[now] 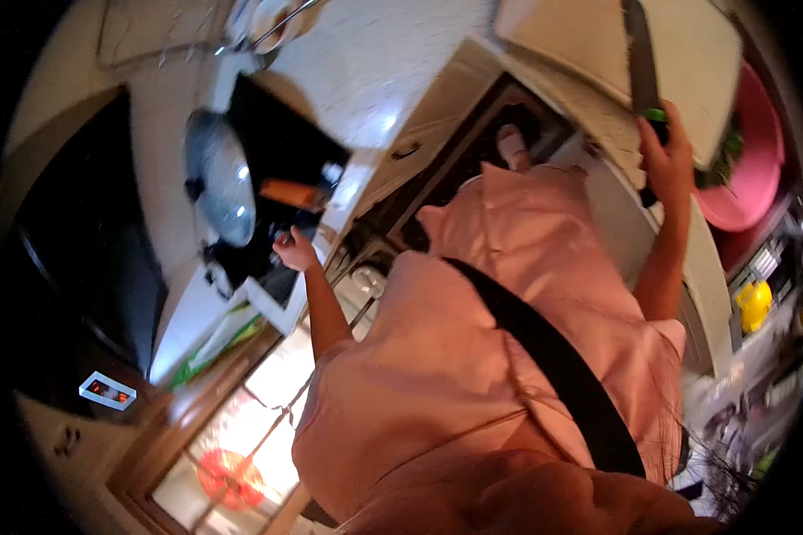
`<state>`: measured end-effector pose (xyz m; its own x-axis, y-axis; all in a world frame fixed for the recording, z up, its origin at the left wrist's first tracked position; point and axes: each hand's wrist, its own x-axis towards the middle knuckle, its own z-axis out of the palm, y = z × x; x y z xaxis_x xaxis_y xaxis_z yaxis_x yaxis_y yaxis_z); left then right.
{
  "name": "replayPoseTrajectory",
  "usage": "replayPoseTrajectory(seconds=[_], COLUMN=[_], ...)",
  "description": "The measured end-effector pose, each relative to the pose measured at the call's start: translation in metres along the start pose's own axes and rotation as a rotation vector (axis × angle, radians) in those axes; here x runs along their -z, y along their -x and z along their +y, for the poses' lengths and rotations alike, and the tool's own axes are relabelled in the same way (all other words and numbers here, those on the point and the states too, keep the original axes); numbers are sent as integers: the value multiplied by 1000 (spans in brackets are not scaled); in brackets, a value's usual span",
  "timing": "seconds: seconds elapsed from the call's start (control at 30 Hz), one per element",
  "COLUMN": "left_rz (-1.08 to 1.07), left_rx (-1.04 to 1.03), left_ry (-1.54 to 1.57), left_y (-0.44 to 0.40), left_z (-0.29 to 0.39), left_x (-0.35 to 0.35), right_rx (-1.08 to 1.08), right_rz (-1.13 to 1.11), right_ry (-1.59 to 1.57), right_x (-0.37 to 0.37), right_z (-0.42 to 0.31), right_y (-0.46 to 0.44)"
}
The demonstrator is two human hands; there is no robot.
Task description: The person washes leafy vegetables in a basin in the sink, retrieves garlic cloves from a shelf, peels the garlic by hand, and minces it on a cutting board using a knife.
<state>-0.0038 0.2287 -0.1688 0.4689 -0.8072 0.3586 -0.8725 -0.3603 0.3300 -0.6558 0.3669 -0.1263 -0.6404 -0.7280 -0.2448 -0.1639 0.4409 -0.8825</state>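
My right hand (667,160) grips a kitchen knife (641,58) by its dark handle with a green band, its blade pointing away over a pale cutting board (700,62). Just beyond that hand, a pink basin (763,169) holds green leafy vegetables (729,159). My left hand (296,251) is at the front edge of the black stove (285,134), its fingers closed round what looks like a stove knob, mostly hidden by them. Beside it, a pan with an orange-brown handle (290,193) sits on the stove under a glass lid (223,174).
A black range hood (89,241) with a lit display hangs at the left. A bowl (277,25) with a utensil across it stands on the far counter (393,53). Low on the left is a bright window (268,383). A yellow object (754,306) is at the right.
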Motion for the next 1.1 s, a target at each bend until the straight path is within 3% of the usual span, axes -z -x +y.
replayPoseTrajectory(seconds=[0.07, 0.17, 0.2, 0.23, 0.3, 0.33, 0.37, 0.43, 0.77, 1.1], left_rz=[-266, -666, -733, -777, -963, -867, -831, -792, -623, -606], left_rx=[-132, -267, -313, -532, -644, -845, -1022, -1154, -976, -1023], left_ry=[461, 669, 807, 807, 847, 841, 851, 858, 856, 889], left_y=[44, 124, 151, 168, 205, 221, 235, 263, 306, 306], left_z=[37, 171, 229, 282, 372, 413, 440, 484, 529, 534], left_x=[-29, -55, -57, -56, -57, -49, -62, -67, -95, -105], right_rx=[-22, -63, 31, 11, -3, -3, 152, 151, 189, 120], right_rz=[31, 42, 26, 3, -32, -44, 29, -34, -220, -245], right_ry=[36, 162, 244, 280, 331, 349, 404, 404, 474, 552], right_x=[18, 37, 43, 49, 55, 58, 57, 63, 80, 78], right_z=[4, -6, 2, -2, -8, -6, 2, -4, -3, -9], right_y=[2, 3, 0, 0, -4, -5, -5, -6, -15, -14])
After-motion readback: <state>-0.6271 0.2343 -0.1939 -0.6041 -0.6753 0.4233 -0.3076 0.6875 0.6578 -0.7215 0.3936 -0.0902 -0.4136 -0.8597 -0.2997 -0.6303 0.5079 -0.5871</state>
